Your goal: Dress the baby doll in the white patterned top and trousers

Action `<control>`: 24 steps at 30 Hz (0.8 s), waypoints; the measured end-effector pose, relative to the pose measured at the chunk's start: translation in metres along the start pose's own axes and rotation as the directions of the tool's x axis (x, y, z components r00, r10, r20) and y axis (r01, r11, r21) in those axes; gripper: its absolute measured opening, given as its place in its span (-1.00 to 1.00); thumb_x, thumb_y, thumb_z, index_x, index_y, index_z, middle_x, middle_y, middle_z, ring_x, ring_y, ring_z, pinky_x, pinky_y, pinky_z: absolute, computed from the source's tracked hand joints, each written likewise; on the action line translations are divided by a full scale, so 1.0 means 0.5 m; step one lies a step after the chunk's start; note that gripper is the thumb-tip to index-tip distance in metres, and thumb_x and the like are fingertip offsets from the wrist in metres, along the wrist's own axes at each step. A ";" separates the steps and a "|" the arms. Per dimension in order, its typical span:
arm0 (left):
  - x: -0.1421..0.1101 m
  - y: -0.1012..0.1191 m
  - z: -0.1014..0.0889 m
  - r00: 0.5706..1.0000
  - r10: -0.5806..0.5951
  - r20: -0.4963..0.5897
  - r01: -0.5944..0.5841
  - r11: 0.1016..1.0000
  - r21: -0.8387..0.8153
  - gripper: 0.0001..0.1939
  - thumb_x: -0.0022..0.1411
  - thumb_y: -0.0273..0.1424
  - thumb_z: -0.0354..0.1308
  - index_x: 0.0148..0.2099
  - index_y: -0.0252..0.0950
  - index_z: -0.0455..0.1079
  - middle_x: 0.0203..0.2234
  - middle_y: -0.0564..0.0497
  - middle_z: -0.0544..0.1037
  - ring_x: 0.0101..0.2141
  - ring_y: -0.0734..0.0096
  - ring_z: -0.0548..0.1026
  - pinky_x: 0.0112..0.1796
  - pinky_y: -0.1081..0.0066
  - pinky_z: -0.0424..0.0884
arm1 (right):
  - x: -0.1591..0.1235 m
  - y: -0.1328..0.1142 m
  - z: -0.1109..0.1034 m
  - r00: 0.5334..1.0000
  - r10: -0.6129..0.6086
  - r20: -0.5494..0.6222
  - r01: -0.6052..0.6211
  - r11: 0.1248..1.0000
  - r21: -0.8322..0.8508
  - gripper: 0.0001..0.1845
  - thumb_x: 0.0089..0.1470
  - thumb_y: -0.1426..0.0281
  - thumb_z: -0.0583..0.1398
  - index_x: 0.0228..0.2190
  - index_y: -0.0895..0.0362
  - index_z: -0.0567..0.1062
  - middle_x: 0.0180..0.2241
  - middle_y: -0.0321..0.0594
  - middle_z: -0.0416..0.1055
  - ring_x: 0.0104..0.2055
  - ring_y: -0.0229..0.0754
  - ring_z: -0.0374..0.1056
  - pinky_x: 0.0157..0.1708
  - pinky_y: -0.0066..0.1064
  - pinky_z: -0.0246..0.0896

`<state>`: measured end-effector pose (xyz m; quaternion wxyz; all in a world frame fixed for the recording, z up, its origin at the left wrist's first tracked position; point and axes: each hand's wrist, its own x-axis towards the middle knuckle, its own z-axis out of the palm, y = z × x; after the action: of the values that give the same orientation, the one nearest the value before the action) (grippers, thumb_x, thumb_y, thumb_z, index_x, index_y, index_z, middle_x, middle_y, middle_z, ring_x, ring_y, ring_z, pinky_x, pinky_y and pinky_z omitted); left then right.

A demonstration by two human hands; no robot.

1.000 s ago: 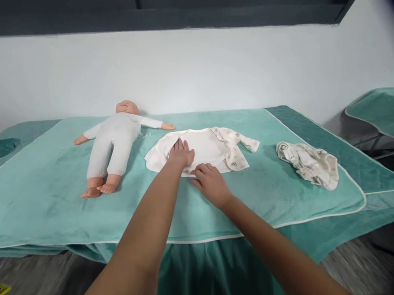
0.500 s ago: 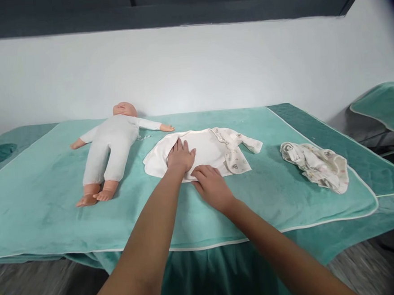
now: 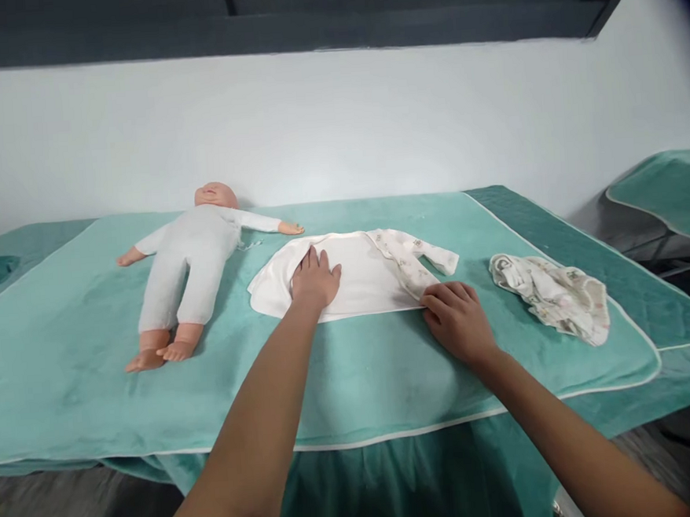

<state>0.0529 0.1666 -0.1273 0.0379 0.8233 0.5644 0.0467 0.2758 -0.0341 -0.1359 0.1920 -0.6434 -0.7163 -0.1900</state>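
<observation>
A small baby top (image 3: 360, 267) lies opened out on the bed, its plain white inside facing up and a printed front panel and sleeve at the right. My left hand (image 3: 316, 278) rests flat on its left part, fingers apart. At the lower right corner of the top, my right hand (image 3: 456, 318) has its fingers curled and pinched on the hem. To the left lies a baby doll (image 3: 194, 253) on its back in white clothing, arms spread.
A crumpled printed baby garment (image 3: 554, 295) sits at the right. Everything lies on a green padded cover (image 3: 377, 382) with white piping. Behind the bed rises a white wall (image 3: 336, 125). Another green-covered surface (image 3: 676, 188) stands at the far right.
My right hand has slid right along the hem, from beside my left hand to the lower right corner. The printed panel there has narrowed; my left hand stays put.
</observation>
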 end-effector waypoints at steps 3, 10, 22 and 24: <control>0.001 -0.001 0.000 1.000 0.003 -0.002 -0.003 1.000 0.001 -0.24 0.41 -0.03 -0.35 0.47 -0.38 -0.08 0.46 -0.22 -0.14 0.43 0.14 -0.14 0.36 0.14 -0.11 | -0.013 -0.003 -0.001 0.999 0.028 0.021 -0.028 1.000 0.001 -0.83 0.15 0.53 0.13 -0.32 0.11 0.52 -0.23 -0.15 0.50 -0.13 -0.03 0.31 -0.09 -0.19 0.13; 0.002 -0.003 0.000 1.000 0.006 -0.007 -0.005 1.000 0.005 -0.24 0.41 -0.03 -0.35 0.47 -0.38 -0.06 0.45 -0.22 -0.13 0.43 0.12 -0.13 0.36 0.13 -0.10 | 0.001 0.014 -0.014 0.971 0.128 0.203 -0.215 0.842 0.495 -0.79 0.26 0.32 0.07 -0.26 0.07 0.50 -0.25 -0.19 0.48 -0.22 -0.12 0.37 -0.18 -0.30 0.24; 0.000 -0.004 0.001 1.000 0.004 -0.031 -0.003 0.999 0.033 -0.26 0.42 -0.05 -0.35 0.46 -0.38 -0.03 0.45 -0.22 -0.10 0.42 0.11 -0.09 0.35 0.13 -0.07 | 0.114 0.211 0.088 0.676 0.725 0.131 -0.712 0.597 0.370 -0.59 -0.01 0.15 0.25 -0.17 0.14 0.54 -0.39 -0.19 0.47 -0.36 -0.11 0.35 -0.27 -0.31 0.22; -0.003 -0.005 0.003 0.999 0.012 -0.046 -0.010 0.999 0.037 -0.27 0.42 -0.05 -0.34 0.46 -0.37 -0.02 0.45 -0.21 -0.09 0.42 0.11 -0.07 0.35 0.13 -0.06 | 0.131 0.232 0.094 0.684 0.723 0.093 -0.685 0.594 0.421 -0.58 0.03 0.20 0.20 -0.12 0.17 0.52 -0.38 -0.20 0.46 -0.36 -0.15 0.35 -0.29 -0.34 0.24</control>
<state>0.0502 0.1662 -0.1292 0.0094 0.8257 0.5613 0.0555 0.3831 0.0576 -0.1390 0.4169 -0.8067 -0.4175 0.0335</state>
